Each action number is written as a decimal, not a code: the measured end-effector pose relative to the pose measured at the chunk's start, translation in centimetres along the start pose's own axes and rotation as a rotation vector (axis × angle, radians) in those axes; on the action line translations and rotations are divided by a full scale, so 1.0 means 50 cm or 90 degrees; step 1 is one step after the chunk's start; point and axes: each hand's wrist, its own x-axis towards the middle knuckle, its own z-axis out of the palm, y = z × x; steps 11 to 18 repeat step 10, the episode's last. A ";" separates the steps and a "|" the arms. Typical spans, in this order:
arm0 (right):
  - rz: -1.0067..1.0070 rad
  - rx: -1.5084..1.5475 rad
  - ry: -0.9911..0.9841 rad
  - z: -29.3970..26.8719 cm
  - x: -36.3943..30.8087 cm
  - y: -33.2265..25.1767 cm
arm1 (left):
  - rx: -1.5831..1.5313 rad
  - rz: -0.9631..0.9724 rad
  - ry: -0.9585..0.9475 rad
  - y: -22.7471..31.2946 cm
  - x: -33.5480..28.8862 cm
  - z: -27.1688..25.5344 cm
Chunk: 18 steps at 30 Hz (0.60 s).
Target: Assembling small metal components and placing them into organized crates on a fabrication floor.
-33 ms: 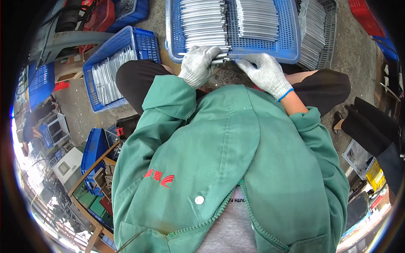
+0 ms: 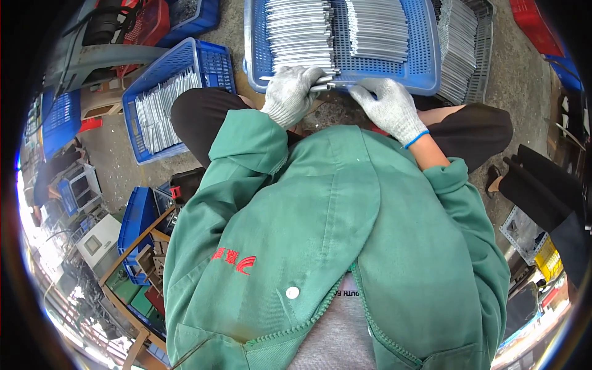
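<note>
My left hand [image 2: 288,94], in a grey-white knitted glove, is closed round a few short silver metal tubes [image 2: 321,87] whose ends stick out to the right. My right hand [image 2: 388,108], gloved alike with a blue cuff edge, is just right of those ends, thumb and forefinger brought together. A thin greyish piece [image 2: 341,84] runs between the tube ends and its fingertips; what exactly the fingers grip is too small to tell. Both hands are at the near rim of a blue plastic crate [image 2: 425,85], which holds a left stack [image 2: 299,37] and a right stack [image 2: 377,31] of similar tubes.
Left of my knee stands another blue crate [image 2: 216,68] with metal tubes in it. A grey crate [image 2: 486,68] of tubes adjoins the main crate's right side. At far right another person's dark-clothed leg [image 2: 536,188] shows. A blue bin [image 2: 139,222] is at left.
My right hand has shifted slightly right, away from the tube ends, and more of the thin piece shows between. My left hand keeps its hold on the tubes.
</note>
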 end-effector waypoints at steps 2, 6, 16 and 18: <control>0.013 -0.019 0.016 0.005 0.008 0.003 | 0.026 -0.028 -0.019 -0.021 0.011 0.004; 0.018 -0.044 0.032 0.032 0.010 0.038 | 0.126 -0.133 -0.106 -0.067 0.046 0.017; 0.017 -0.055 0.074 0.047 0.008 0.047 | 0.188 -0.130 -0.125 -0.094 0.050 0.042; 0.017 -0.055 0.074 0.047 0.008 0.047 | 0.188 -0.130 -0.125 -0.094 0.050 0.042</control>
